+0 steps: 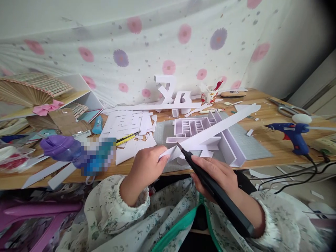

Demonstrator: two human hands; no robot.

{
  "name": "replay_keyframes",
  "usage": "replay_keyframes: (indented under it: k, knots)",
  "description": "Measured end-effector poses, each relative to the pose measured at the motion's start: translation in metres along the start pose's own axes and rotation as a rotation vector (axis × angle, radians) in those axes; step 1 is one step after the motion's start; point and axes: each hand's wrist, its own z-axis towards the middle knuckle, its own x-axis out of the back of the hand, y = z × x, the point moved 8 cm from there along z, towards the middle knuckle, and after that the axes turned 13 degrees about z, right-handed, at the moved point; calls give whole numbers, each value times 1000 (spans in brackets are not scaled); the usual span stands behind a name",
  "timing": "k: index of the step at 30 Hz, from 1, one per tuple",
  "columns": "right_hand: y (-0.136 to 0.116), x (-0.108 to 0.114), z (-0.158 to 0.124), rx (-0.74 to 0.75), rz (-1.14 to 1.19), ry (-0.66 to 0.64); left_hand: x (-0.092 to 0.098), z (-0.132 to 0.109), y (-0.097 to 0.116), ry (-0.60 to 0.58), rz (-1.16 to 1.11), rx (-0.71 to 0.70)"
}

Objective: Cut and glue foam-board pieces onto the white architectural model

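My left hand [147, 168] pinches the near end of a long white strip [217, 124], which looks like foam board or card. The strip slants up to the right over a pale lilac-white model [195, 126] with small compartments. My right hand [219, 175] is wrapped round a long black cutter [210, 182]. Its narrow tip touches or nearly touches the strip close to my left fingers; I cannot tell which. Under the model lies a grey cutting mat [254, 145].
A yellow utility knife [127, 139] lies on white cut sheets [124, 124] at left, near a purple-lidded bottle [61, 148]. A blue glue gun [294, 134] with trailing cables is at right, beside scissors [287, 108]. White cut-out shapes [168, 89] and a patterned cup [208, 96] stand behind.
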Motion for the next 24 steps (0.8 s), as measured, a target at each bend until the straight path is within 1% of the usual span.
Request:
replay_keyframes:
  k: [3,7,12,24]
  knots:
    - [0,-3,1,9,4,-27,-2,-1,0,2,-6,-7]
    - [-1,-2,3,12,-19,-22,-5,-2,0,-5,-17,-13]
    - [-3,-2,2,55,-22,-4,-3,-2,1,-2,-10,2]
    - [-4,0,6,68,-44,-23,-2,-1,4,-9,32,-18]
